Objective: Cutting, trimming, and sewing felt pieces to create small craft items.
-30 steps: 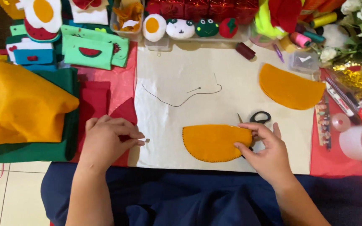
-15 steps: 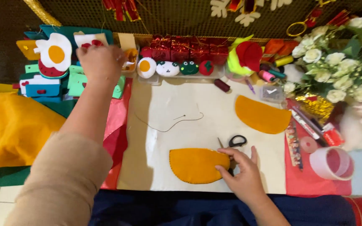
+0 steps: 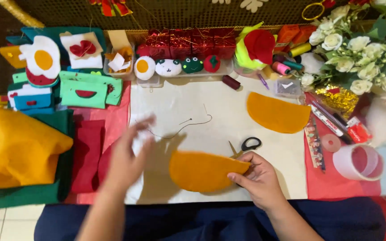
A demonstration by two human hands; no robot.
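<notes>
Cream cloth [image 3: 188, 96] covers the middle of the worktop, with red felt [image 3: 90, 151] showing at its left and right edges and a gold mesh screen along the back; the whole surface is crowded with craft supplies. The right hand [image 3: 258, 178] is pinched together on the right tip of an orange felt half-round [image 3: 202, 172], which lies flat on the cloth just in front of the person; its outline is already cut clean. A second orange felt half-round [image 3: 277, 112] of matching shape lies well apart, up and to the right, so both pieces look cut. The left hand [image 3: 128, 158] hovers blurred over the cloth's left edge, fingers spread and holding nothing, near a length of dark thread [image 3: 179, 127] that snakes loose across the cloth; whether a needle is on it is too small to tell. Black-handled scissors [image 3: 245, 146] rest just behind the right hand, set down. No stitching shows on either orange piece, and the two are not yet laid together; joining and any filling seem left to do. Finished felt toys [image 3: 168, 67], an egg, a frog and a tomato among them, sit in a clear tray at the back; folded yellow felt [image 3: 14, 151] lies at the far left.
</notes>
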